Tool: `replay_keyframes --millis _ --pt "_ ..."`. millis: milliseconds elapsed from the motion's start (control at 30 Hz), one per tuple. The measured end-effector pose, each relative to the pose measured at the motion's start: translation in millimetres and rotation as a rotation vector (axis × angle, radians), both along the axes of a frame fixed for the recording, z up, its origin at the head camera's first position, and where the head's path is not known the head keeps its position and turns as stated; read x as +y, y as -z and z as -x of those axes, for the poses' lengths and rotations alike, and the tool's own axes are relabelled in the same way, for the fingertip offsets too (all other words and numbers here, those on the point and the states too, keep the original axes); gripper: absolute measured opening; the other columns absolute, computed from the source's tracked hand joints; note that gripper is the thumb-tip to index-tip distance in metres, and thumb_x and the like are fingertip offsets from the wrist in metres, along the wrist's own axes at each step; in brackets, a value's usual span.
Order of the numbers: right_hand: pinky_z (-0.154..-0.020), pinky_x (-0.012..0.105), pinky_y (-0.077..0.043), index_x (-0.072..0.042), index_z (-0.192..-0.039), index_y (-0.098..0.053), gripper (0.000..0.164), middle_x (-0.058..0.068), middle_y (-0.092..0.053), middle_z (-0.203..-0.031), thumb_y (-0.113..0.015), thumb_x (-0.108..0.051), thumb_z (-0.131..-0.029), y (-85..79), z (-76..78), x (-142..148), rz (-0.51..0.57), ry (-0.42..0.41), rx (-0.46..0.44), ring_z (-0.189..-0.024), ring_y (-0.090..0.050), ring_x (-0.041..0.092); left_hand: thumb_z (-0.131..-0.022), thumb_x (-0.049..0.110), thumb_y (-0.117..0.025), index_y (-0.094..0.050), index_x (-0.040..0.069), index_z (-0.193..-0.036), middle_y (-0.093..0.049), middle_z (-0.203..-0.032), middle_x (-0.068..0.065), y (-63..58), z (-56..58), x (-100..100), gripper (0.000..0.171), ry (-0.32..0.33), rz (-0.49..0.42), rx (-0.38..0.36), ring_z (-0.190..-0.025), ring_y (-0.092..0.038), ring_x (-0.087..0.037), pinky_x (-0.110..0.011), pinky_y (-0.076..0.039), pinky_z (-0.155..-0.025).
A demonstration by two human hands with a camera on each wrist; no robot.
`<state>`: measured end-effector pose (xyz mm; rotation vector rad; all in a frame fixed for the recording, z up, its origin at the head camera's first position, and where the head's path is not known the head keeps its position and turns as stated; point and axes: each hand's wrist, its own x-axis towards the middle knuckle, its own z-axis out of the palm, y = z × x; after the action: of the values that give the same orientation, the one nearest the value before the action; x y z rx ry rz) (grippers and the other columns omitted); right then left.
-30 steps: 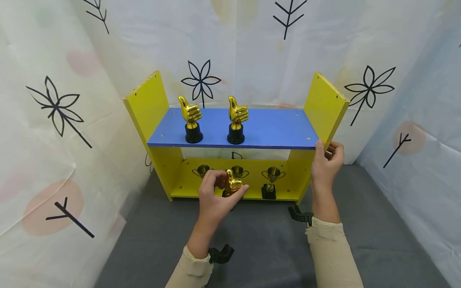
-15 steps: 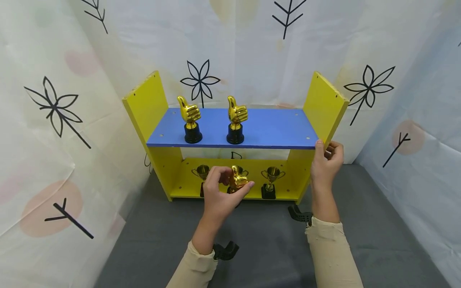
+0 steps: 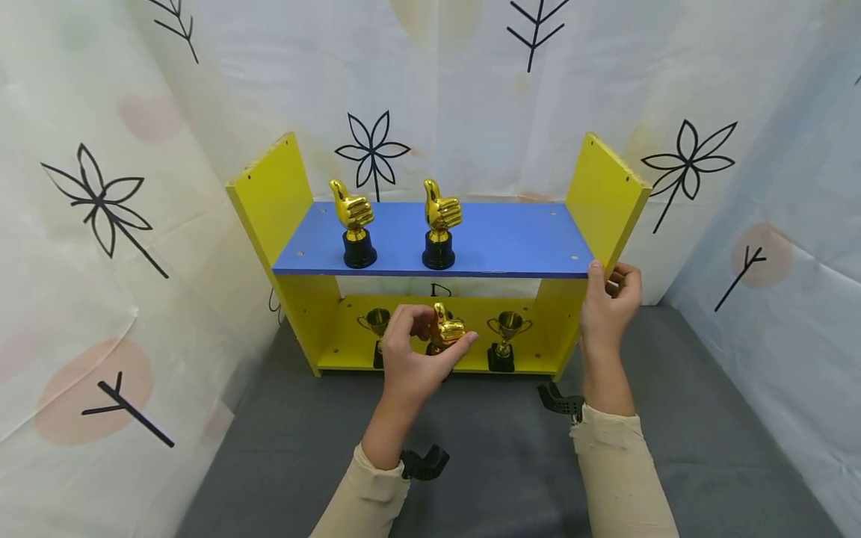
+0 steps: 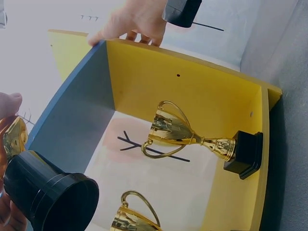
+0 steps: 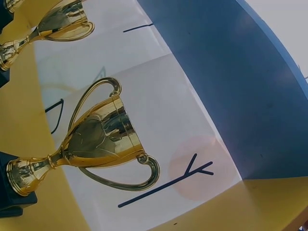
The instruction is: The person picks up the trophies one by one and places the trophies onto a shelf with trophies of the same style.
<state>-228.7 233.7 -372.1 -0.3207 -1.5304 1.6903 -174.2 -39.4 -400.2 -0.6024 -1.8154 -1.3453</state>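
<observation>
My left hand [image 3: 418, 362] holds a gold thumbs-up trophy [image 3: 449, 329] in front of the shelf's lower opening, fingers and thumb on either side of it. Its black base [image 4: 53, 192] faces the left wrist camera. My right hand [image 3: 608, 306] grips the front edge of the shelf's right side panel [image 3: 608, 202], thumb by the end of the blue board [image 3: 518, 235]. Two similar thumbs-up trophies, one at left [image 3: 358, 224] and one near the middle [image 3: 440, 224], stand upright on that board.
On the yellow lower board [image 3: 471, 306] stand gold cup trophies: a right one [image 3: 509, 336], a left one [image 3: 377, 325] partly behind my left hand, and a middle one mostly hidden. Grey cloth [image 3: 498, 441] covers the table. Patterned white sheets [image 3: 471, 97] hang behind and beside the shelf.
My left hand has carried the thumbs-up trophy to the right and slightly up, now covering most of the middle cup. My right hand has stayed on the side panel.
</observation>
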Motion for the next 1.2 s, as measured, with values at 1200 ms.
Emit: replay_keyframes --millis 1200 --pt "-0.080 0.028 -0.044 -0.022 -0.104 -0.061 0.008 -0.008 -0.055 -0.099 -0.069 -0.024 -0.103 -4.3 -5.7 -3 -0.017 -0.003 0.026 -0.086 -0.051 0.012 -0.073 0.020 -0.100 -0.066 0.005 -0.105 -0.058 -0.090 -0.008 -24.8 9.0 15 0.048 0.055 -0.019 0.056 -0.076 -0.052 -0.021 -0.035 -0.047 -0.066"
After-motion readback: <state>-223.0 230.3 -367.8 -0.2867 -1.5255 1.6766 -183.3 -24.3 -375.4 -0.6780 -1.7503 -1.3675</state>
